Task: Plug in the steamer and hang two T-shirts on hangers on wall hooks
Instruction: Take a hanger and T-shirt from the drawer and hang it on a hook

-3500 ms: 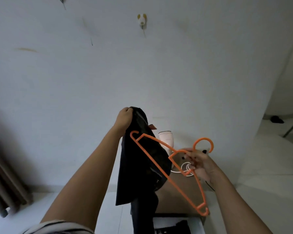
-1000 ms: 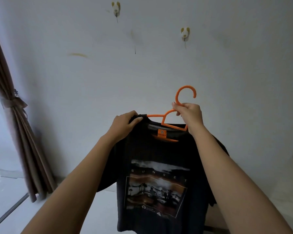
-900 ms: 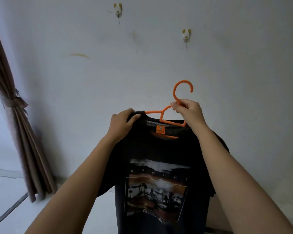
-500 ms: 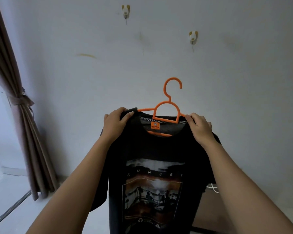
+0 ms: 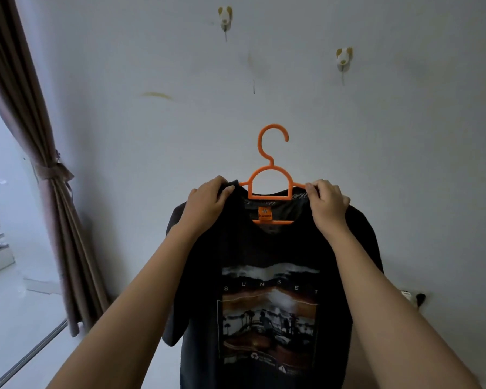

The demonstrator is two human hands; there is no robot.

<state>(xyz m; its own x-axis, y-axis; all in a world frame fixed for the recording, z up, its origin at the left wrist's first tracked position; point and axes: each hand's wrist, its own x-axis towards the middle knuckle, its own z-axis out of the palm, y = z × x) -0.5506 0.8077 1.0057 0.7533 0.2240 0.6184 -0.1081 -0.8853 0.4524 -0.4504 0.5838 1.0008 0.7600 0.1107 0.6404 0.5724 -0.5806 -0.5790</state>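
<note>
A black T-shirt [image 5: 267,254] with a sunset print hangs on an orange hanger [image 5: 270,175], held up in front of the white wall. My left hand [image 5: 208,203] grips the shirt's left shoulder over the hanger arm. My right hand [image 5: 327,204] pinches the right shoulder and the hanger arm there. The hanger's hook points up, free of the wall. Two small dog-shaped wall hooks sit above: one [image 5: 225,16] at the upper middle, one [image 5: 344,57] to the upper right. Both hooks are bare. The steamer is hidden.
A brown curtain [image 5: 40,164] tied back hangs at the left beside a bright opening with a floor track. A wall socket with a dark plug [image 5: 414,298] shows at the right, behind my right forearm. The wall has a few stains.
My right hand let go of the hanger's neck and moved to the shirt's right shoulder. The hanger now sits level inside the collar, and the shirt hangs square.
</note>
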